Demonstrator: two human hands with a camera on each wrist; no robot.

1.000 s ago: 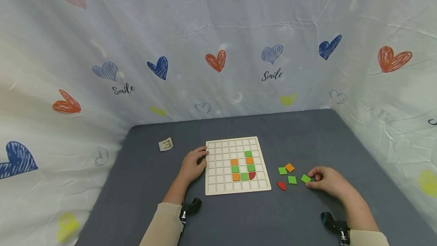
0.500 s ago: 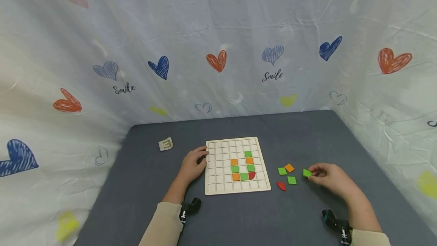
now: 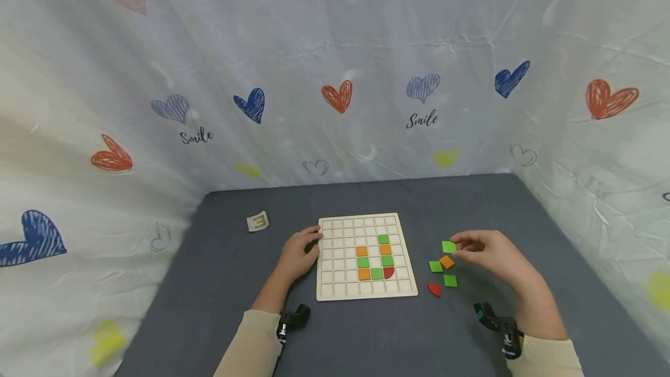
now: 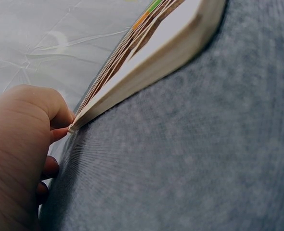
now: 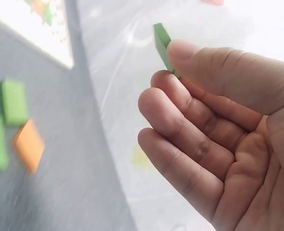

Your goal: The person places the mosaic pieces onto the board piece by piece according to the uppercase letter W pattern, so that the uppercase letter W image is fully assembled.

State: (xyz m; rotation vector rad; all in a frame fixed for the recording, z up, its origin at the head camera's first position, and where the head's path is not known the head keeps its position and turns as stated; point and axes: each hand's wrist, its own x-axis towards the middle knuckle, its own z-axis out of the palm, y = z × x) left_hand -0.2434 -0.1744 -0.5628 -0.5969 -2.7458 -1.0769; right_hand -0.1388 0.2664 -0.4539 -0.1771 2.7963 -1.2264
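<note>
A pale wooden grid board (image 3: 335, 291) lies flat on the dark table, with green, orange and red pieces set in some of its squares. At its left edge my left hand (image 3: 296, 256) grips the rim with thumb and fingers; the left wrist view shows the fingertips meeting the board's edge (image 4: 132, 89). My right hand (image 3: 492, 252) pinches a green square tile (image 3: 448, 246) between thumb and index finger, raised above the table right of the board. In the right wrist view that tile (image 5: 162, 45) is seen nearly edge-on, with the other fingers curled below.
Below the held tile lie an orange tile (image 3: 446, 262), a green tile (image 3: 435, 266), another green tile (image 3: 450, 281) and a red quarter-round piece (image 3: 434, 290). A small printed paper (image 3: 257, 221) rests at the back left. A heart-patterned curtain (image 3: 366, 150) surrounds the table (image 3: 366, 336).
My right hand has lifted the green tile and carried it left and farther back, to above the orange tile. The left hand stays at the board's edge. The head view has shifted slightly.
</note>
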